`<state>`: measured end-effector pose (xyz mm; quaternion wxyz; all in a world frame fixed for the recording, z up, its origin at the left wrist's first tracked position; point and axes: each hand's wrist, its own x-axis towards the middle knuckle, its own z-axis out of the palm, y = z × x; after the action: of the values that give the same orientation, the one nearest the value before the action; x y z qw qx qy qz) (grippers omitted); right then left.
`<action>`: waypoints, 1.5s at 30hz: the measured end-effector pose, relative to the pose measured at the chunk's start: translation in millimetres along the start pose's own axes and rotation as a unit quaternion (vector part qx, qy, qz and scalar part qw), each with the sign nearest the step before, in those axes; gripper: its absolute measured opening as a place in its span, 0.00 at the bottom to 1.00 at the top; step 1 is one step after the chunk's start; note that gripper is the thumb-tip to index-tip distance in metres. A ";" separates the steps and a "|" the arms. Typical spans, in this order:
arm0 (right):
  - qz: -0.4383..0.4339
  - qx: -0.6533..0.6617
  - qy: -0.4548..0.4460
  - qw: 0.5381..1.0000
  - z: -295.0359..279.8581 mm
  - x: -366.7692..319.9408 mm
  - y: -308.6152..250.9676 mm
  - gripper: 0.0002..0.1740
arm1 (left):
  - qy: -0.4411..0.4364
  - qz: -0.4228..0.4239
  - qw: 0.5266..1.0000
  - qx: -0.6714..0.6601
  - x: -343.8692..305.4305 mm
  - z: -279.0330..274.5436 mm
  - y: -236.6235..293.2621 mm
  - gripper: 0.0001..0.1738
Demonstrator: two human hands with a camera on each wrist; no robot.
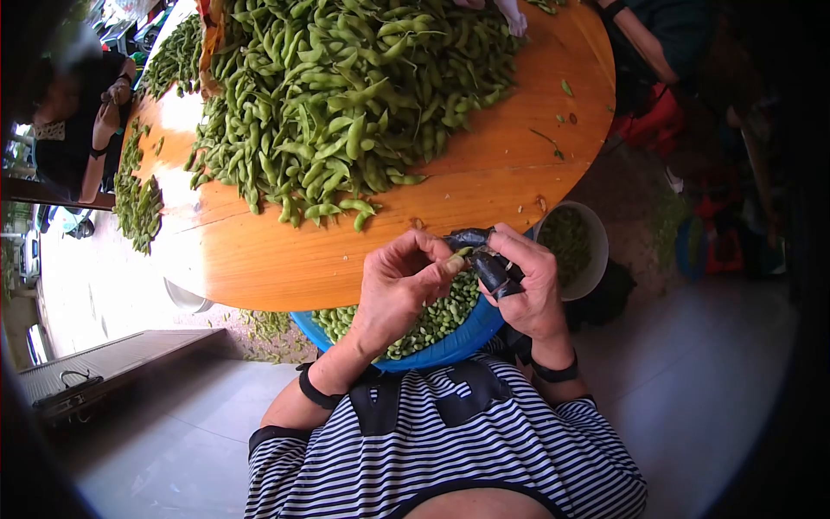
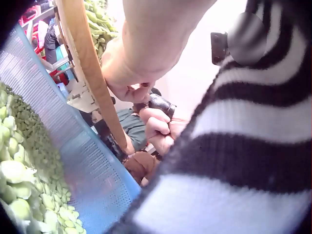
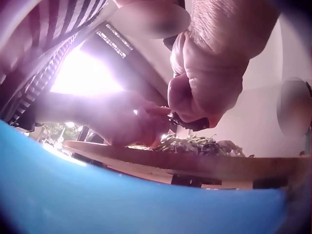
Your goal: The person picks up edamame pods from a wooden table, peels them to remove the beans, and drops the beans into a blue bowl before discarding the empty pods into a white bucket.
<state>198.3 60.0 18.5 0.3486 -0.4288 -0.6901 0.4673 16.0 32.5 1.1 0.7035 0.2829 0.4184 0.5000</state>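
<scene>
In the head view a green pod point(image 1: 464, 252) is pinched between thumb and finger of the left hand point(image 1: 399, 290), at the table's near edge. The right hand point(image 1: 529, 285), with black coverings on some fingers, has its fingers curled at the pod's other end. Below both hands lies a blue basket point(image 1: 415, 358) holding shelled green beans point(image 1: 445, 318). The left wrist view shows the left hand point(image 2: 129, 73) meeting the right hand point(image 2: 161, 126); the pod cannot be made out there. In the right wrist view the right hand point(image 3: 207, 78) nearly touches the left hand point(image 3: 129, 119).
A large heap of pods point(image 1: 346, 104) covers much of the round wooden table point(image 1: 484, 186). A white bucket point(image 1: 596, 251) with green contents stands at the right under the table edge. Other people sit at the far left point(image 1: 73, 130) and upper right point(image 1: 644, 43).
</scene>
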 end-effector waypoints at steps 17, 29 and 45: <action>0.124 0.312 -0.016 0.942 7.3 -7.2 -6.9 0.19 | 0.027 0.027 0.992 -0.121 -2.5 8.8 -2.1 0.05; 0.108 0.252 -0.023 0.961 13.9 -4.7 -8.9 0.15 | 0.062 0.171 0.983 0.025 -4.4 10.0 -14.0 0.10; 0.147 0.400 -0.032 0.904 13.9 -4.6 0.3 0.19 | -0.028 0.077 0.997 -0.003 -4.0 -2.6 -3.3 0.17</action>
<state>187.9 51.1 13.4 0.3957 -0.3346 -0.3852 0.7636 14.6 27.6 -1.6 0.6755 0.3257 0.3740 0.5456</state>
